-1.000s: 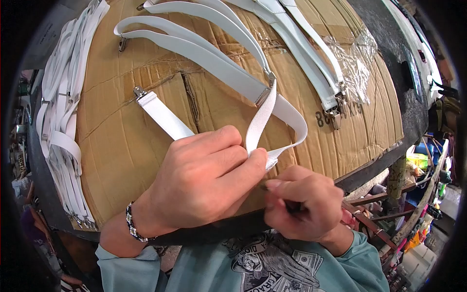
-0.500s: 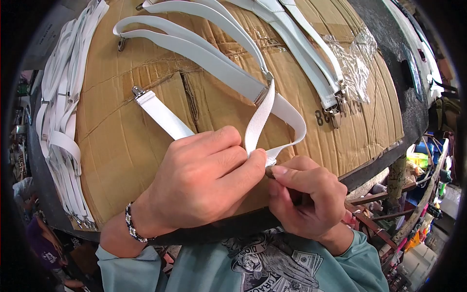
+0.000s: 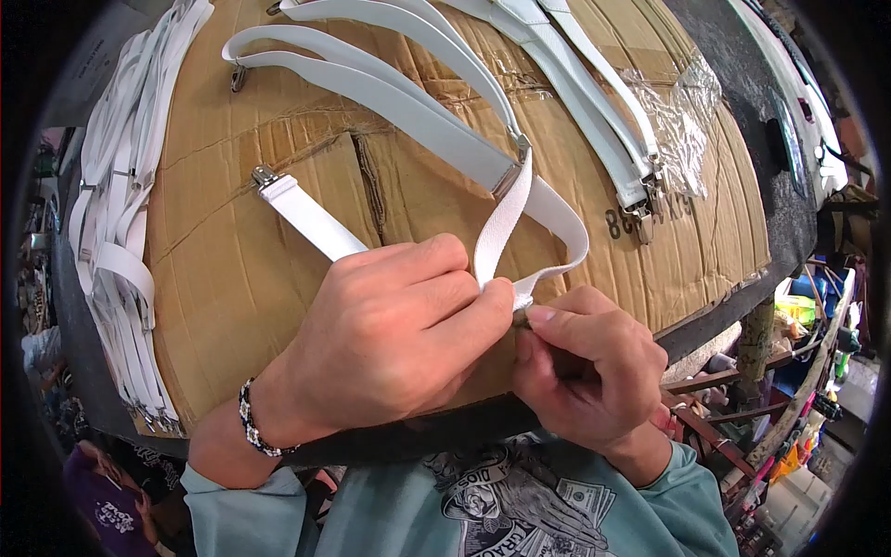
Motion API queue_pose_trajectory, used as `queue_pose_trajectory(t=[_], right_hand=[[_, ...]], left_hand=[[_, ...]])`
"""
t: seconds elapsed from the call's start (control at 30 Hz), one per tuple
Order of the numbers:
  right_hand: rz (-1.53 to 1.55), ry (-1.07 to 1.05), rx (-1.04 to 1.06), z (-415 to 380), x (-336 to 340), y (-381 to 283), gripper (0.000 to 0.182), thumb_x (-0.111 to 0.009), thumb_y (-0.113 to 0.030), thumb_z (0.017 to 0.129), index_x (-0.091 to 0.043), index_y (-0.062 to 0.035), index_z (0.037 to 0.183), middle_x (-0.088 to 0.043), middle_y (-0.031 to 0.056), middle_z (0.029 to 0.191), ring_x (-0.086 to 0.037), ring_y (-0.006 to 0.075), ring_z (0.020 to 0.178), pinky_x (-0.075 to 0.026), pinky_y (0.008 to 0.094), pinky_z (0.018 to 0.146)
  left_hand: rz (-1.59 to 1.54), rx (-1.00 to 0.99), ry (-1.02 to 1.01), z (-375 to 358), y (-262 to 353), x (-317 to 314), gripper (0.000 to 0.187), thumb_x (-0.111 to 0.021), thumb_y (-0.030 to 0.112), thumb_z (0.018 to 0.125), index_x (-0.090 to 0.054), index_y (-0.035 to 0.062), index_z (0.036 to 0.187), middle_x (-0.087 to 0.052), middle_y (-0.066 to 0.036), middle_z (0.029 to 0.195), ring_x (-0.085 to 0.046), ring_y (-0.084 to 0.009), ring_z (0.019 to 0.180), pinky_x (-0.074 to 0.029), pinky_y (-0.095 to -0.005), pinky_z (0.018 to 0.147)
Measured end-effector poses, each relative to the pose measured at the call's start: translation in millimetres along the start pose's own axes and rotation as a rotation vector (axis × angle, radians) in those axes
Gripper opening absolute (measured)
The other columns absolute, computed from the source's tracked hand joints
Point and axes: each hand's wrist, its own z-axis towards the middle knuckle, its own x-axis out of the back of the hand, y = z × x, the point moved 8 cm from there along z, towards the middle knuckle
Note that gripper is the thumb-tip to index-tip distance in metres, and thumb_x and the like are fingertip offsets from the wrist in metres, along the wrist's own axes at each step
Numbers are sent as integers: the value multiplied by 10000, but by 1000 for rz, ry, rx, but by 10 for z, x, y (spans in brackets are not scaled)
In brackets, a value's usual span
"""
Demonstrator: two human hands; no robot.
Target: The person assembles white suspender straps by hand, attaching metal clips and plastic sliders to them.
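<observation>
My left hand (image 3: 399,325) is closed around a white elastic suspender strap (image 3: 501,223), pinching it between thumb and forefinger near its folded end. Close beside it, my right hand (image 3: 594,367) pinches a small dull brownish piece (image 3: 520,317) against the strap's end; its kind is too small to tell. One strap section ending in a metal clip (image 3: 266,176) sticks out beyond my left hand. The rest of these suspenders loops away over the cardboard, with metal adjusters (image 3: 506,181) and another clip (image 3: 238,78) at the far left loop.
Flattened cardboard (image 3: 251,278) covers the dark table (image 3: 715,320). Bundled white suspenders (image 3: 116,223) lie along the left edge; another pair (image 3: 585,111) lies at the upper right near clear plastic wrap (image 3: 682,111). A person in a purple shirt (image 3: 107,501) is at lower left.
Both hands stay closed at the strap's end, with only a slight shift of the fingers. The view has moved a little. The person at lower left has come further into sight.
</observation>
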Motion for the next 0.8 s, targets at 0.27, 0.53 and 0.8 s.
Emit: queue_pose_trajectory(t=[0.27,0.53,0.8], right_hand=[[6,113,-168,-17,195,121,242,-712,130,759,-637,25,963,-623,96,727,-593,199,531,-496,331,513],[-67,20,25,65,-2,4,189,-708,109,769,-632,8,910,-629,105,738,-610,196,555,-499,323,529],[100,66,-201,30,160,125,227,-724,110,761,-622,9,936,-635,120,748,-593,177,548,-470,282,509]], left_hand=[[0,-13,-2,23,10,15,393,-797,-53,575,-707,-65,957,-603,-75,706,-571,-244,601,-435,-350,500],[-35,16,5,32,-37,18,377,-795,-65,593,-709,-60,960,-614,-77,715,-570,-246,597,-435,-347,495],[-50,8,4,0,-40,11,353,-794,-71,618,-715,-63,962,-631,-87,732,-577,-245,601,-443,-341,500]])
